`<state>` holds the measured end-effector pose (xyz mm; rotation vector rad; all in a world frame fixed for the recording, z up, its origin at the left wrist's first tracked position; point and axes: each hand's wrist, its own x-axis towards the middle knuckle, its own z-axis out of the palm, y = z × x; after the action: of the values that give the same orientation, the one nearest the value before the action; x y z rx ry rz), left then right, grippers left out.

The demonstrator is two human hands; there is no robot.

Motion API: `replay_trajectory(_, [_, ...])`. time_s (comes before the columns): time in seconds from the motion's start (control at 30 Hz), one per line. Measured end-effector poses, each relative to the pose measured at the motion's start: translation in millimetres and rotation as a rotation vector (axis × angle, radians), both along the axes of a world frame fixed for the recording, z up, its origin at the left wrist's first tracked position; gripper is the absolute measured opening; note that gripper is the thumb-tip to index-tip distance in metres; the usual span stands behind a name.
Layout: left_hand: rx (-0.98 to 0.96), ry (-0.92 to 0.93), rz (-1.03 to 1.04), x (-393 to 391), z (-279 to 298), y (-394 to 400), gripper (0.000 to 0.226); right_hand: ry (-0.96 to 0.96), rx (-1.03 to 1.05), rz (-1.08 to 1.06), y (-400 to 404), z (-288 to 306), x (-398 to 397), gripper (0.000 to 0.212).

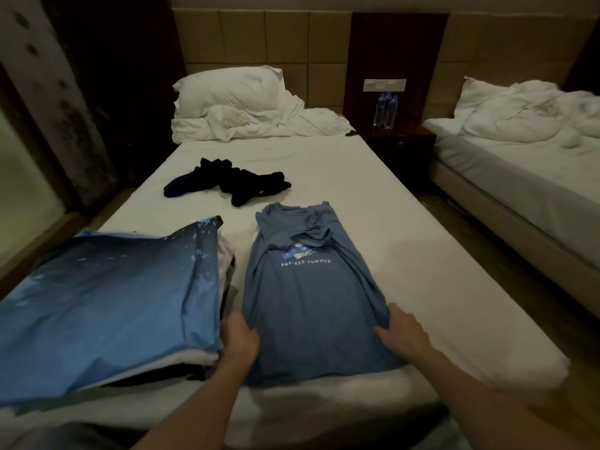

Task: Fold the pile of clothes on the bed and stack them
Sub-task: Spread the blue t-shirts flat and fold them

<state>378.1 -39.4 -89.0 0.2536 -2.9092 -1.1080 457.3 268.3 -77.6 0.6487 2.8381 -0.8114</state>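
Lettering reads "ENDLESS SUMMER" in white under a small blue-and-white graphic on the slate-blue cotton T-shirt [311,287]; it lies front-up on the near half of the white-sheeted bed [422,271], sides folded in, collar end rumpled; left hand [240,339] pinches its lower left edge, fingers curled into the cloth; right hand [402,332] grips the lower right edge, fabric bunched; just beside it, a stack topped by a folded blue gradient garment [107,306]; farther up, a crumpled black garment [227,181].
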Motion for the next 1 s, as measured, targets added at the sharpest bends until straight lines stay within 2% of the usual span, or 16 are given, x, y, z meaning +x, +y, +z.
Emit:
replay_trajectory(0.07, [-0.049,0.099,-0.075,12.3,2.8,-0.6,0.030,0.145,-0.052,0.105,-1.0,3.6,7.1,0.025])
replay_trajectory(0.17, [-0.200,0.197,-0.263,25.3,7.5,-0.8,0.023,0.319,0.052,0.180,-5.0,14.8,14.0,0.034])
replay_trajectory(0.27, [-0.393,0.166,-0.518,33.1,10.0,0.2,0.021,0.361,0.122,0.312,-15.2,21.8,16.4,0.039])
replay_trajectory(0.33, [-0.426,0.110,-0.678,38.1,8.7,1.1,0.041,0.261,0.117,0.484,-24.7,21.2,19.1,0.050])
replay_trajectory(0.4, [-0.360,0.088,-0.735,42.1,6.5,-3.3,0.061,0.046,0.188,0.652,-31.5,11.2,20.6,0.077])
replay_trajectory(0.47, [-0.388,0.090,-0.817,41.5,0.8,-13.2,0.074,-0.153,0.314,0.713,-31.7,-3.9,22.8,0.102])
replay_trajectory(0.5, [-0.431,0.072,-0.870,39.0,-1.2,-18.2,0.078,-0.168,0.352,0.727,-29.2,-9.1,23.3,0.105])
replay_trajectory(0.6, [-0.449,-0.042,-0.970,29.7,0.6,-25.1,0.082,-0.100,0.387,0.760,-24.6,-5.6,21.3,0.094])
replay_trajectory(0.73, [-0.455,0.008,-0.984,16.2,10.0,-19.4,0.056,0.019,0.369,0.776,-25.7,10.6,8.9,0.055])
replay_trajectory(0.87, [-0.432,0.037,-0.888,13.1,13.5,-14.6,0.048,-0.013,0.432,0.686,-28.0,16.2,2.5,0.045])
replay_trajectory(1.0, [-0.597,0.039,-0.939,23.9,16.3,-16.1,0.045,0.006,0.444,0.629,-33.2,20.1,1.9,0.032])
